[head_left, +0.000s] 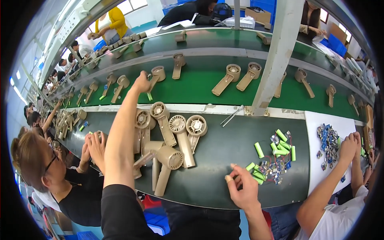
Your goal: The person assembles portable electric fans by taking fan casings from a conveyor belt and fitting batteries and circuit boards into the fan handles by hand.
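Note:
My left hand is stretched out over the green conveyor belt, its fingers closed on the handle of a beige handheld fan housing. A green battery hangs just below that handle. Over the dark worktable, my right hand holds nothing that shows; thumb and forefinger are apart and the other fingers curl. Close beside it lies a heap of green cylindrical batteries and small circuit boards with wires. Between my arms several beige fan housings are piled, some overlapping.
More fan housings lie spaced along the belt. Metal tweezers rest near the table's far edge. A white post rises ahead to the right. Co-workers sit at both sides; the right one's hands are above a white sheet with circuit boards.

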Demonstrator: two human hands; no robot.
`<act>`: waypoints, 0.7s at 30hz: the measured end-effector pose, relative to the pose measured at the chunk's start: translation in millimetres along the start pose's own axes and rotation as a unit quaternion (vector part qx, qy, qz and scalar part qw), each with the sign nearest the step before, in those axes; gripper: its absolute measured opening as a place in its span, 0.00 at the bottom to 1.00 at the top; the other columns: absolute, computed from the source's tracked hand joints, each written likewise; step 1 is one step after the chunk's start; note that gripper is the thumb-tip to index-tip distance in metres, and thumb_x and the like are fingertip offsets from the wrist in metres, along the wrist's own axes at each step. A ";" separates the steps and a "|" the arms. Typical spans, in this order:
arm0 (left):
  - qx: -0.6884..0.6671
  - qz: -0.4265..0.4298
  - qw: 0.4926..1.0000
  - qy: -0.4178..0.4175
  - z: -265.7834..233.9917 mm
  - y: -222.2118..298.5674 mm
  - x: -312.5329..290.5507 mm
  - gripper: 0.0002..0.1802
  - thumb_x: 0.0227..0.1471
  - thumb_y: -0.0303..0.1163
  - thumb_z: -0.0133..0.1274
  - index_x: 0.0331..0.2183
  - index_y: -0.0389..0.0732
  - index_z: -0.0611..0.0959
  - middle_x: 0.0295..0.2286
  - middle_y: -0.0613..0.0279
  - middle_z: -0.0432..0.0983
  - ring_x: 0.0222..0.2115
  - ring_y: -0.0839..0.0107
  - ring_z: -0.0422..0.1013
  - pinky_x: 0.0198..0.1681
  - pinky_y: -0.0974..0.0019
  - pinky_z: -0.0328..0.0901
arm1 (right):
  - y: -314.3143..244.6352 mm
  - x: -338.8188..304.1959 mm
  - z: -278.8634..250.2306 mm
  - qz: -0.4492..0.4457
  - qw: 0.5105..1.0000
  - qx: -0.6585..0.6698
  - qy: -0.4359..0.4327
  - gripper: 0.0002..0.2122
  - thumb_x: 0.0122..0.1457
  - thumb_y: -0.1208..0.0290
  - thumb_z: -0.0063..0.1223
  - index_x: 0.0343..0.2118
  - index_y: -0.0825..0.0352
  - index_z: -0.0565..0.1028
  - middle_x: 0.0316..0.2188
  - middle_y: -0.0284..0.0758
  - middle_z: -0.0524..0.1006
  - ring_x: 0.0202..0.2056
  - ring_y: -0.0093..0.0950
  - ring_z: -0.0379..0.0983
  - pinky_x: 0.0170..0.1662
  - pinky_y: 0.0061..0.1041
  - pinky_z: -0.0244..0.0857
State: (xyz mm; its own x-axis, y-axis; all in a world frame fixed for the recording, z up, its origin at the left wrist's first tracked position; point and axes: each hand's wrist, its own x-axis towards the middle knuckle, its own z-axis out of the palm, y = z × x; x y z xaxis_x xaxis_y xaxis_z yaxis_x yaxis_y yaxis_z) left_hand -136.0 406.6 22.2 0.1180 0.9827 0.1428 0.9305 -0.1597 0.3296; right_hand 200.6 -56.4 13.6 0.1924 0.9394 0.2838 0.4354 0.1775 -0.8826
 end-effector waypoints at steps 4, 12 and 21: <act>0.086 -0.055 0.979 -0.177 -3.6 15.0 20.5 0.32 0.50 0.37 0.59 0.52 0.30 0.69 0.44 0.33 0.75 0.47 0.44 0.73 0.49 0.51 0.69 | 2.2 1.9 -5.0 -0.001 1.000 -0.020 -0.015 0.18 0.52 0.84 0.60 0.47 0.70 0.74 0.26 0.34 0.76 0.17 0.17 0.67 0.19 0.16 0.60; 0.148 0.089 0.982 -0.077 17.4 100.9 79.5 0.15 0.47 0.37 0.58 0.32 0.33 0.84 0.35 0.40 0.81 0.39 0.46 0.77 0.42 0.48 0.70 | 1.4 5.1 -0.6 -0.020 0.999 -0.025 -0.024 0.17 0.51 0.85 0.60 0.45 0.71 0.75 0.25 0.33 0.76 0.15 0.15 0.66 0.18 0.15 0.58; -0.263 -0.151 0.942 -0.146 28.4 122.0 35.9 0.13 0.51 0.32 0.48 0.18 0.37 0.76 0.14 0.59 0.71 0.12 0.71 0.65 0.14 0.65 0.58 | -0.2 2.0 4.0 -0.037 0.999 0.024 -0.008 0.14 0.54 0.82 0.61 0.44 0.68 0.78 0.25 0.30 0.75 0.16 0.14 0.63 0.20 0.15 0.57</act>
State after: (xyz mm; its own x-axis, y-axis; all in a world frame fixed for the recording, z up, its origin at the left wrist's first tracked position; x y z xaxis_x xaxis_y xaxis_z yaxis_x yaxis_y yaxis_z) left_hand -8.4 425.1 41.1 0.0366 0.9625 -0.2687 0.6449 0.1827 0.7421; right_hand 197.4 -53.4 12.8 0.1467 0.9281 0.3423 0.4043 0.2595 -0.8770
